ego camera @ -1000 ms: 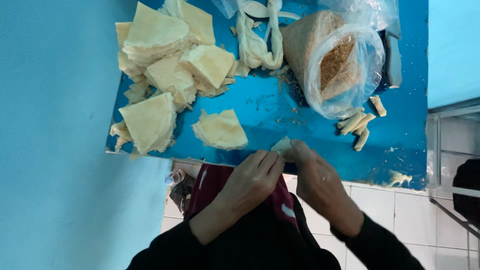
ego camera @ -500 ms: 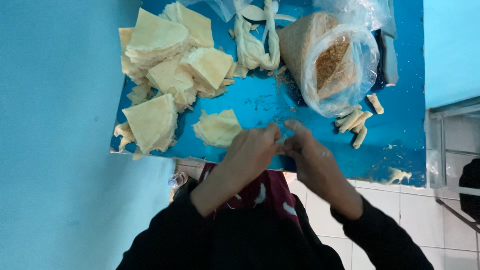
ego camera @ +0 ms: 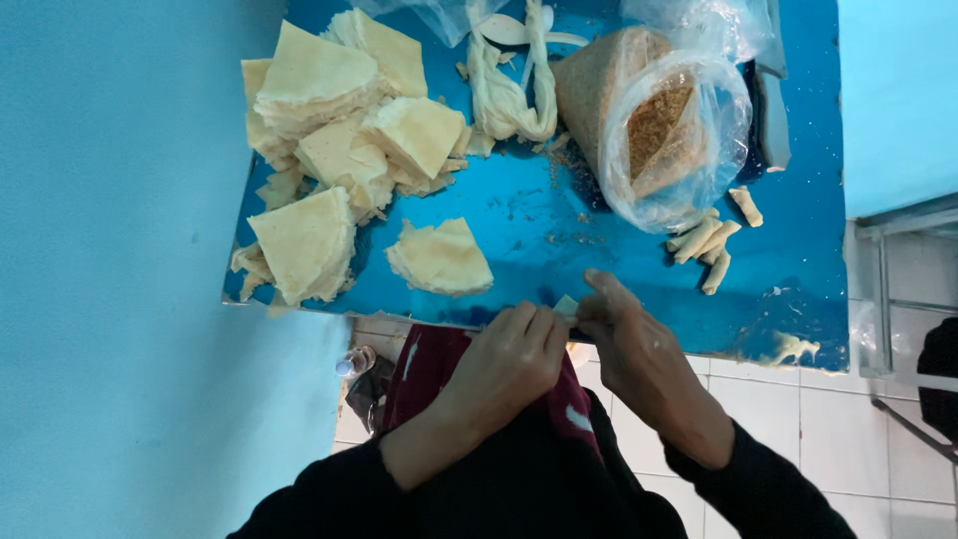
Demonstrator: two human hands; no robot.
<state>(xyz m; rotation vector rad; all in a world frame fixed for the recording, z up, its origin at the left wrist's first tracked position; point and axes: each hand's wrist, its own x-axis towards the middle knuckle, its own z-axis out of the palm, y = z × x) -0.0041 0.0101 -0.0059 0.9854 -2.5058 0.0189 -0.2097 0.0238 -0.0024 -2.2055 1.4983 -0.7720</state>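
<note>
My left hand [ego camera: 514, 361] and my right hand [ego camera: 629, 344] meet at the near edge of a blue table [ego camera: 559, 215], fingers pinched together on a small pale wrapper piece [ego camera: 566, 305] between them. Just beyond the hands lies a small stack of wedge-shaped pastry sheets [ego camera: 440, 257]. Several finished rolls [ego camera: 707, 245] lie to the right of the hands. A clear plastic bag of brown crumbly filling [ego camera: 664, 125] stands open behind the rolls.
Larger piles of cut pastry sheets [ego camera: 339, 110] cover the table's left part, with one stack [ego camera: 304, 245] at the front left corner. A twisted strip of dough [ego camera: 509, 85] lies at the back. A blue wall is on the left, white floor tiles on the right.
Both hands stay joined on the small wrapper piece; they moved up over the table edge half a second ago and have since drawn back toward me.
</note>
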